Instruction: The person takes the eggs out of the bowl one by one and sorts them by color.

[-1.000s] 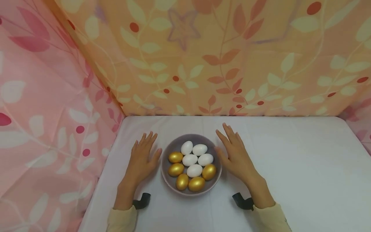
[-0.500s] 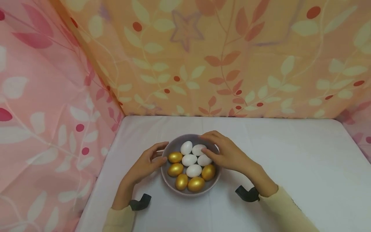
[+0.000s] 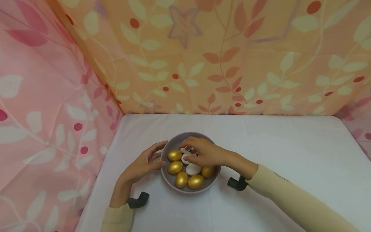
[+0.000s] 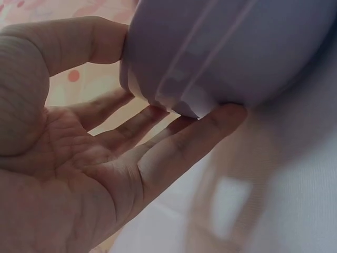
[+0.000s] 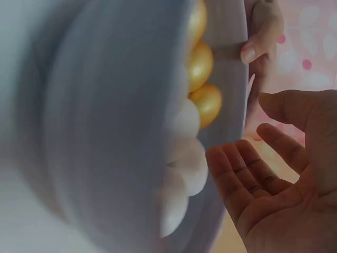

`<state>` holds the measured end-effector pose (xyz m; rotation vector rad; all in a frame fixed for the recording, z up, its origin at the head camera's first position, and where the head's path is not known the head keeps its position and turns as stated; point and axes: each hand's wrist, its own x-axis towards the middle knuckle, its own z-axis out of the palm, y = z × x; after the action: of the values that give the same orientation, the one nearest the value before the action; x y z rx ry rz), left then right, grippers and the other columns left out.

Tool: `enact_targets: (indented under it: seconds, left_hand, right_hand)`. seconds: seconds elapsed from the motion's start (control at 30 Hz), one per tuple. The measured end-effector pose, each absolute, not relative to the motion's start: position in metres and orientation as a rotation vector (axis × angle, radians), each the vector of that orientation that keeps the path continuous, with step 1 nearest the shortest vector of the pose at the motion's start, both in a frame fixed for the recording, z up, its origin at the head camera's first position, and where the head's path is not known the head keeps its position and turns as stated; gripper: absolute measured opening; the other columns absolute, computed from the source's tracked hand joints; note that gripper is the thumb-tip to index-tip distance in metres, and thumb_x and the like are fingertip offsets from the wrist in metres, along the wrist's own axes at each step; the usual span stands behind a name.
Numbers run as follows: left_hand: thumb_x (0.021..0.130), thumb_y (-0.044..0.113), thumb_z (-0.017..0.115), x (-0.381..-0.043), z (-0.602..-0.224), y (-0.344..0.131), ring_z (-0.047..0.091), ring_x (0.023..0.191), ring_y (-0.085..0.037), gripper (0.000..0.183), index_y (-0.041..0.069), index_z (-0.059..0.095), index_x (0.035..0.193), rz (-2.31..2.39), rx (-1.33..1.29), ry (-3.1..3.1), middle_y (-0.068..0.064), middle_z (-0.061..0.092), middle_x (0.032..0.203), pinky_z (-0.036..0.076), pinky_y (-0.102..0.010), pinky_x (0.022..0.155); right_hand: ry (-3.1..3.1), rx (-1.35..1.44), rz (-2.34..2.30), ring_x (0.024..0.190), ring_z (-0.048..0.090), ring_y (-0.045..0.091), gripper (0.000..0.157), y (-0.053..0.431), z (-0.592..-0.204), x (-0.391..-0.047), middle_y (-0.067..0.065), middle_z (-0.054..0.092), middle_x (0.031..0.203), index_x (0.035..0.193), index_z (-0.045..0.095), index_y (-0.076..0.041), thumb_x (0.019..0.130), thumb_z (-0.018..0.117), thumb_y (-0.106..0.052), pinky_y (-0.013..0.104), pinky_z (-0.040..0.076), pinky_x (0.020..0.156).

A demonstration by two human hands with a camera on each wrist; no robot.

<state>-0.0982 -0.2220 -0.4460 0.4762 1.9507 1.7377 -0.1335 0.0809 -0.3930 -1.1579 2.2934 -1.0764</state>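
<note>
The left hand (image 3: 145, 164) gripped the bowl (image 3: 207, 184) at its left rim; the right hand (image 3: 208, 153), fingers apart, hung over white eggs (image 3: 193, 169). Those and the gold eggs (image 3: 181, 179) lay inside, the work seemingly barely begun.

The left hand (image 3: 143, 164) splays while the right hand (image 3: 209, 152) arches palm-down, seemingly loose

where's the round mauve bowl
In the head view, the round mauve bowl sits below centre on the white tabletop, left hand at its left rim, right hand above it.
</note>
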Motion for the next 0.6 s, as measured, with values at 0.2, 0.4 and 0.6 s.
enact_targets:
  seconds: [0.2,0.4,0.6]
  left_hand:
    - [0.101,0.002,0.066,-0.097,-0.449,-0.222,0.035,0.154,-0.051,0.074,0.019,0.033,0.165,1.759,0.462,1.924,-0.015,0.032,0.17,0.057,-0.033,0.101]
    - [0.1,0.001,0.067,-0.096,-0.453,-0.222,0.036,0.153,-0.049,0.073,0.018,0.034,0.163,1.772,0.451,1.918,-0.016,0.033,0.168,0.057,-0.033,0.099]
    - [0.1,0.002,0.066,-0.099,-0.451,-0.223,0.038,0.153,-0.046,0.072,0.018,0.034,0.163,1.755,0.494,1.937,-0.015,0.035,0.167,0.054,-0.027,0.104]
  right_hand:
    - [2.292,-1.197,-0.968,0.122,0.067,0.034,0.041,0.064,-0.383,-0.143,0.019,0.064,0.138,0.141,0.06,0.001,0.102,0.067,-0.012,0.041,0.06,0.099]
    - [2.254,-1.269,-0.871,0.121,0.065,0.025,0.035,0.045,-0.39,-0.153,0.012,0.067,0.135,0.136,0.062,-0.001,0.103,0.065,-0.011,0.035,0.055,0.102]
    - [2.251,-1.309,-0.744,0.117,0.065,0.022,0.029,0.031,-0.395,-0.158,0.009,0.069,0.127,0.127,0.07,-0.005,0.099,0.066,-0.005,0.036,0.05,0.109]
